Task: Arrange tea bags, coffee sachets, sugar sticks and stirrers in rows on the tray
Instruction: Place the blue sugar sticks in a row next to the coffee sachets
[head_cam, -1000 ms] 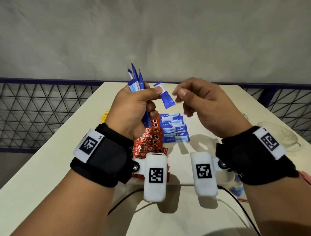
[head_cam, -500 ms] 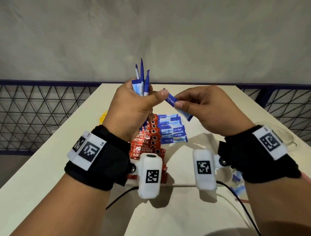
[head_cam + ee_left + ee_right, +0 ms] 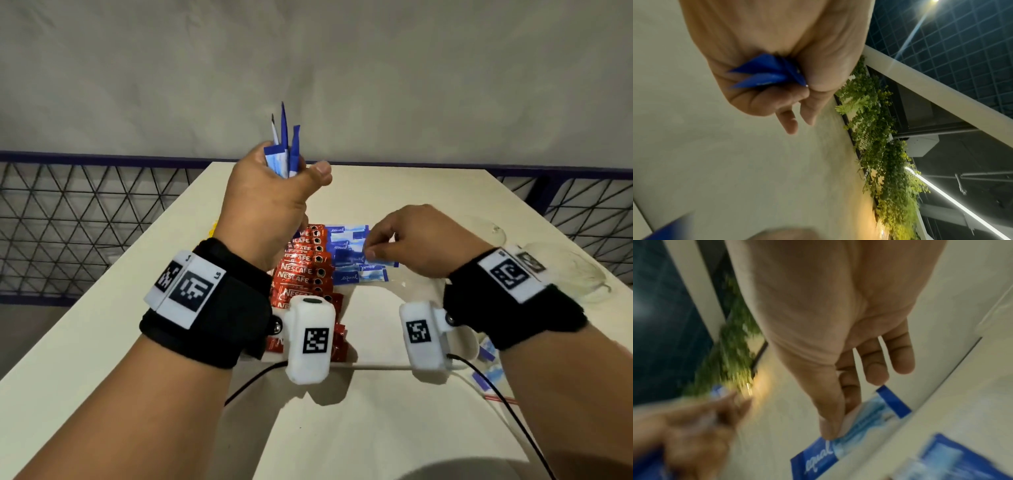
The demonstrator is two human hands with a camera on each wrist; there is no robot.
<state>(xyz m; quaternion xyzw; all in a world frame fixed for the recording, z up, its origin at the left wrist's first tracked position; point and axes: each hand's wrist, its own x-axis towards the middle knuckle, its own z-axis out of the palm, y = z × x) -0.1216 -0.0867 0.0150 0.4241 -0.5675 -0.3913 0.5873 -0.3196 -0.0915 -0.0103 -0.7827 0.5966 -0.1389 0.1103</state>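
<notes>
My left hand (image 3: 274, 202) is raised above the table and grips a bunch of blue sugar sachets (image 3: 286, 150), their lower ends showing in the left wrist view as blue sachets (image 3: 768, 73). My right hand (image 3: 407, 240) is low over the tray and pinches one blue "equal" sachet (image 3: 380, 263) between thumb and fingers; this held sachet (image 3: 855, 431) sits just above the row of blue sachets (image 3: 346, 240). A row of red Nescafe coffee sachets (image 3: 305, 267) lies left of the blue row. The tray itself is hard to make out.
The white table (image 3: 102, 325) runs away from me to a wire-mesh railing (image 3: 85, 219). Clear glass dishes (image 3: 579, 270) stand at the right edge. More blue sachets (image 3: 488, 370) lie near my right forearm. Black and white cables (image 3: 376, 368) cross the near table.
My right hand took one blue sachet from the left hand's bunch and carried it down to the blue row. The left hand rose slightly with its bunch.
</notes>
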